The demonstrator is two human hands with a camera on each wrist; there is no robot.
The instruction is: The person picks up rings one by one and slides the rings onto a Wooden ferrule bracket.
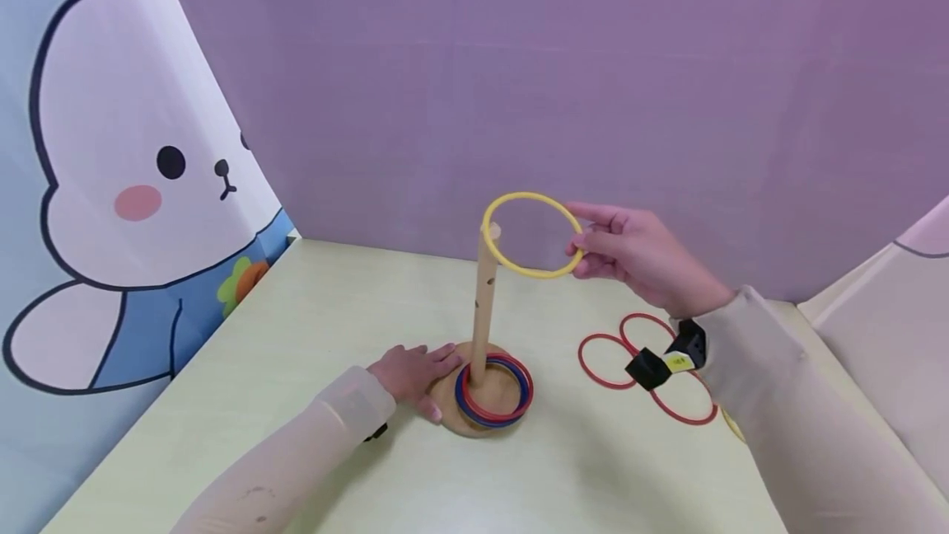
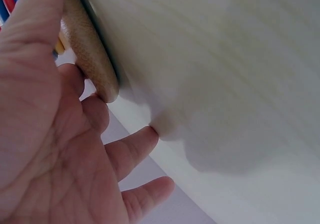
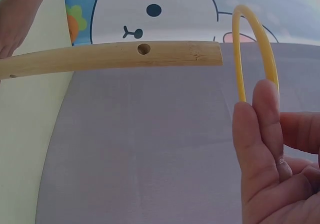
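My right hand (image 1: 630,252) pinches a yellow ring (image 1: 544,274) between thumb and fingers, level with the top of a wooden post (image 1: 483,303). In the right wrist view the ring (image 3: 238,58) is just past the post's end, with a small gap between them. The post rises from a round wooden base (image 1: 448,402). Around its foot lie red and blue rings (image 1: 530,390), stacked together. My left hand (image 1: 413,373) rests at the base's left edge, fingers spread; in the left wrist view its fingers touch the base's rim (image 2: 102,78).
Several red rings (image 1: 604,386) lie overlapping on the pale table (image 1: 319,303) to the right, partly behind the right wrist camera. A yellow ring (image 1: 734,427) shows beside my right sleeve. A purple backdrop (image 1: 519,89) stands behind, with a cartoon panel (image 1: 104,147) at left.
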